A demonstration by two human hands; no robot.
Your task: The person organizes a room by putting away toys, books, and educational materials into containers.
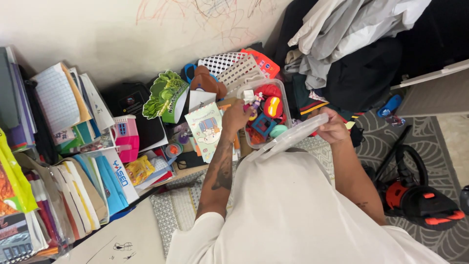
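Observation:
A clear plastic box (289, 113) full of colourful small toys sits in front of me among the clutter. My left hand (235, 116) grips the box's left wall near a small purple toy figure (254, 103). My right hand (334, 128) holds the clear plastic lid (293, 135), tilted over the box's near edge. Inside the box lie a red and yellow toy (273, 105), a blue square toy (264, 124) and a pale green piece (279, 130).
Stacks of books and folders (73, 146) fill the left. A pink toy house (126, 137), a lettuce-shaped card (165, 95), white baskets (234, 68), a pile of clothes (342, 44) and a black and orange vacuum cleaner (420, 200) surround me. A patterned rug (439, 146) lies at the right.

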